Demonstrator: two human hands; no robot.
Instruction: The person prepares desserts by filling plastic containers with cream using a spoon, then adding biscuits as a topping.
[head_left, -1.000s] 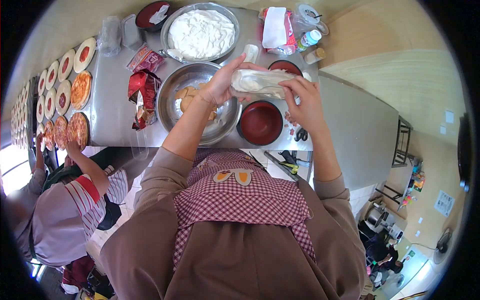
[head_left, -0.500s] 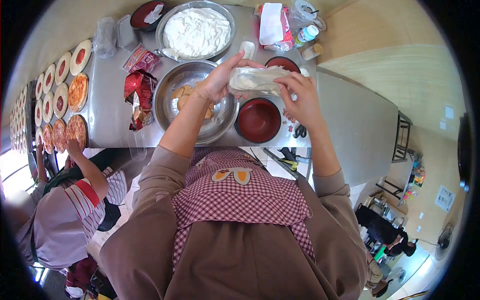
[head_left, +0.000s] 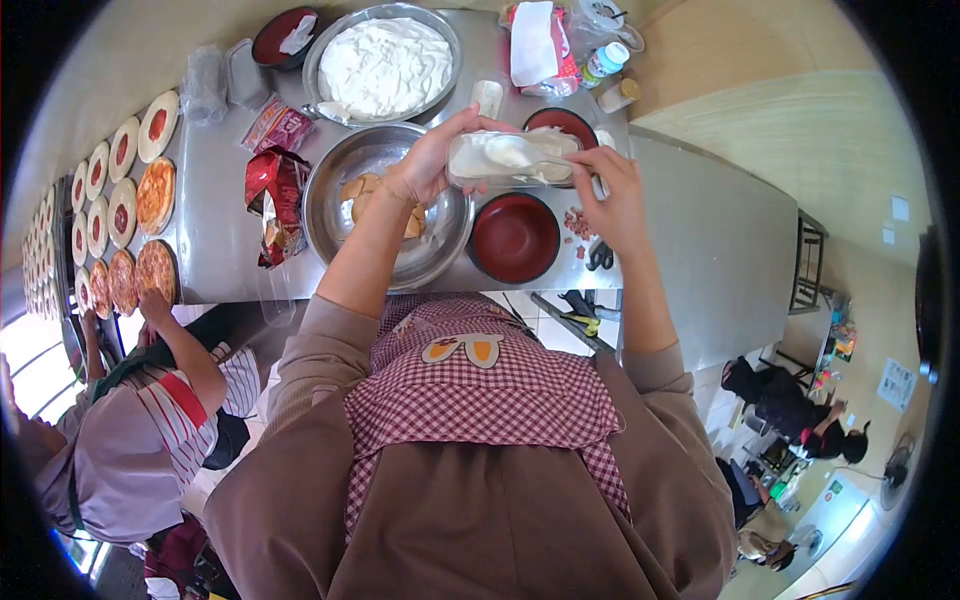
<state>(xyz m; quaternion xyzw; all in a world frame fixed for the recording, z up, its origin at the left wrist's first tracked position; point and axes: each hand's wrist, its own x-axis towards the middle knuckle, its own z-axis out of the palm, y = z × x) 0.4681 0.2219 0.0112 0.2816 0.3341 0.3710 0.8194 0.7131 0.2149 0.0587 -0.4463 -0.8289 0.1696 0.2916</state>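
My left hand (head_left: pixel 440 158) grips the left end of a clear plastic container (head_left: pixel 468 168) with white cream inside. My right hand (head_left: pixel 610 190) is closed on the handle of a spoon (head_left: pixel 512 151), whose cream-covered bowl is over the container. Below the container stands a red bowl (head_left: pixel 514 238); another red bowl (head_left: pixel 562 124) is partly hidden behind it. To the left, a metal bowl (head_left: pixel 330 215) holds biscuits (head_left: pixel 361 188). A large bowl (head_left: pixel 456 62) of white cream (head_left: pixel 385 66) sits at the back.
A torn red packet (head_left: pixel 277 200), a pink packet (head_left: pixel 277 125) and black scissors (head_left: pixel 600 255) lie on the metal table (head_left: pixel 690 250). Bottles (head_left: pixel 605 64) stand at the back right. A co-worker (head_left: pixel 140 440) reaches toward pizzas (head_left: pixel 156 270) at left.
The spoon's cream-covered bowl has come into clear view over the container as my right hand shifted slightly. The container has moved a little left. The person at far right has moved.
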